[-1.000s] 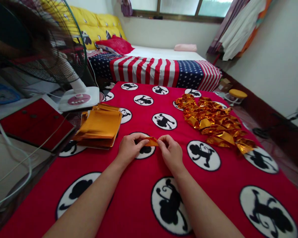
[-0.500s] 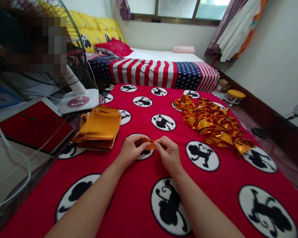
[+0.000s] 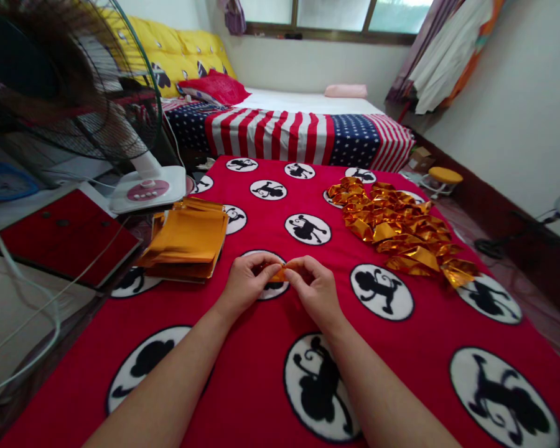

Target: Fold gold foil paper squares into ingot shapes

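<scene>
Between my fingertips is a small piece of gold foil paper [image 3: 277,274], mostly hidden by the fingers. My left hand [image 3: 249,279] pinches its left end between thumb and fingers. At the other end, my right hand [image 3: 315,283] pinches it the same way, the two hands nearly touching. To the left of my hands lies a stack of flat gold foil paper sheets [image 3: 186,236], its edges uneven. A heap of folded, shiny gold paper pieces [image 3: 396,227] spreads over the cloth to the right.
A red cloth with monkey prints [image 3: 242,386] covers the surface under my hands. On the left stand a fan [image 3: 144,180] and a red board [image 3: 60,230]. Beyond the cloth is a bed [image 3: 280,134]; a yellow-topped stool [image 3: 443,176] stands at the right.
The fingertips have shifted slightly on the gold foil paper, with my right thumb a little lower and further left. Both hands keep their pinch.
</scene>
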Action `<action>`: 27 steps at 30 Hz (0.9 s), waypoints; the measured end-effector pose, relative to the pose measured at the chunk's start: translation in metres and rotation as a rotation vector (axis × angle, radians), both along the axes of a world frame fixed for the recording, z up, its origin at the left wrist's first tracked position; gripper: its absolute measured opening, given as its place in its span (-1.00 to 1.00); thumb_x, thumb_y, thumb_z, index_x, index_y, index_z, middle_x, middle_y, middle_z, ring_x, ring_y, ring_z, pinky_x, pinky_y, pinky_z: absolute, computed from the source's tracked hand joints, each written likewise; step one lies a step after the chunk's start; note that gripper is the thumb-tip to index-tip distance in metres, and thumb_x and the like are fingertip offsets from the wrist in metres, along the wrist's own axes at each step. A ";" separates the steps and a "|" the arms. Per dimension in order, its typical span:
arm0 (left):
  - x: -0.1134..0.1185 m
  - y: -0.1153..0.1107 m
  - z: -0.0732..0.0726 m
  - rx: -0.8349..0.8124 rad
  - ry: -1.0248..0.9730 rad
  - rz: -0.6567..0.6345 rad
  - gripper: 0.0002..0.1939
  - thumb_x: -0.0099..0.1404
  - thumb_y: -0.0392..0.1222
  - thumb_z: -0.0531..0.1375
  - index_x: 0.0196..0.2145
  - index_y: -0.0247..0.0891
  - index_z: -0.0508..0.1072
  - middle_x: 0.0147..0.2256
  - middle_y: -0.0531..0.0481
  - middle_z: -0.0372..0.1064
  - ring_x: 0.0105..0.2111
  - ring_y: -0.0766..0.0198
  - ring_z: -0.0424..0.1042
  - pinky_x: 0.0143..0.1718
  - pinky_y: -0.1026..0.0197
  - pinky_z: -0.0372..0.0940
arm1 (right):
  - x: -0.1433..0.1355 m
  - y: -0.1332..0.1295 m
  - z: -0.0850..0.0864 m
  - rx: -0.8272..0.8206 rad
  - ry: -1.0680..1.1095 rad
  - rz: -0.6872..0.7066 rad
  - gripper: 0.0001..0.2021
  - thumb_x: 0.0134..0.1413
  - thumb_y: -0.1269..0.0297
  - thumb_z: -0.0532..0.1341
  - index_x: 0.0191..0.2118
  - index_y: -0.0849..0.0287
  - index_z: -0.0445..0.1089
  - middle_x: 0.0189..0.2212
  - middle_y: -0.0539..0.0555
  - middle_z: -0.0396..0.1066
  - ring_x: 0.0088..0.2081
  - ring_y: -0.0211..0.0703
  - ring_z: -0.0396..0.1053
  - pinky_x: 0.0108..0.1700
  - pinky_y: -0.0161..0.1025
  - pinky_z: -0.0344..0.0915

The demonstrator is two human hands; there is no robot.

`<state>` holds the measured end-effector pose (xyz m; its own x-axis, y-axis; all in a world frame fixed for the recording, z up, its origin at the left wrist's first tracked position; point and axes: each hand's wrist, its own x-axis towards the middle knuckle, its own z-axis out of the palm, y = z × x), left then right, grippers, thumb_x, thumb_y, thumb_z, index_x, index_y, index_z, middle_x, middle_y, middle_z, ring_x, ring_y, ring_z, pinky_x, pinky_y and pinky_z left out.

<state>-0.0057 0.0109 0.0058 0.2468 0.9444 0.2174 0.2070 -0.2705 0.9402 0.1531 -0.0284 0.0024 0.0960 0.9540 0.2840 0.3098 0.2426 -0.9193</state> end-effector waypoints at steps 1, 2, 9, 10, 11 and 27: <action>0.000 0.000 0.000 -0.002 -0.002 0.004 -0.82 0.21 -0.12 0.25 -0.35 -0.28 0.57 -0.36 -0.06 0.57 -0.36 0.22 0.52 -0.33 0.29 0.39 | 0.000 0.000 0.000 -0.014 0.026 -0.002 -0.89 0.10 0.24 0.23 -0.34 0.16 0.44 -0.45 0.00 0.44 -0.44 -0.25 0.35 -0.37 -0.33 0.26; 0.000 0.000 0.000 -0.005 -0.002 0.003 -0.82 0.22 -0.12 0.25 -0.34 -0.28 0.57 -0.35 -0.07 0.57 -0.35 0.22 0.52 -0.32 0.28 0.39 | 0.000 0.000 0.000 -0.020 0.042 -0.003 -0.89 0.10 0.25 0.23 -0.35 0.16 0.43 -0.46 0.00 0.44 -0.44 -0.24 0.35 -0.38 -0.33 0.26; 0.001 -0.002 0.007 0.037 0.027 -0.062 -0.83 0.20 -0.11 0.27 -0.36 -0.27 0.57 -0.38 -0.03 0.55 -0.38 0.26 0.49 -0.31 0.30 0.37 | -0.001 -0.002 0.005 0.063 -0.014 -0.006 -0.90 0.08 0.31 0.23 -0.41 0.18 0.44 -0.50 -0.02 0.41 -0.47 -0.27 0.32 -0.39 -0.34 0.24; 0.001 -0.002 0.008 0.042 0.022 -0.052 -0.83 0.20 -0.11 0.27 -0.38 -0.27 0.58 -0.39 -0.03 0.55 -0.38 0.26 0.49 -0.32 0.30 0.36 | -0.001 -0.002 0.005 0.061 -0.018 -0.004 -0.92 0.07 0.32 0.24 -0.40 0.18 0.44 -0.50 -0.03 0.41 -0.47 -0.28 0.31 -0.40 -0.34 0.23; 0.001 -0.002 0.008 0.043 0.010 -0.033 -0.83 0.21 -0.11 0.26 -0.39 -0.27 0.58 -0.40 -0.03 0.55 -0.39 0.26 0.49 -0.32 0.30 0.37 | -0.001 -0.002 0.005 0.055 -0.019 -0.009 -0.94 0.06 0.32 0.25 -0.39 0.18 0.44 -0.50 -0.03 0.41 -0.47 -0.28 0.31 -0.41 -0.35 0.22; 0.001 -0.002 0.004 0.092 -0.055 0.102 -0.89 0.17 -0.22 0.28 -0.44 -0.29 0.59 -0.44 -0.02 0.56 -0.46 0.29 0.49 -0.38 0.33 0.37 | 0.000 -0.001 0.000 0.067 -0.025 -0.004 -0.86 0.08 0.33 0.25 -0.47 0.17 0.44 -0.54 -0.03 0.40 -0.48 -0.27 0.30 -0.39 -0.33 0.20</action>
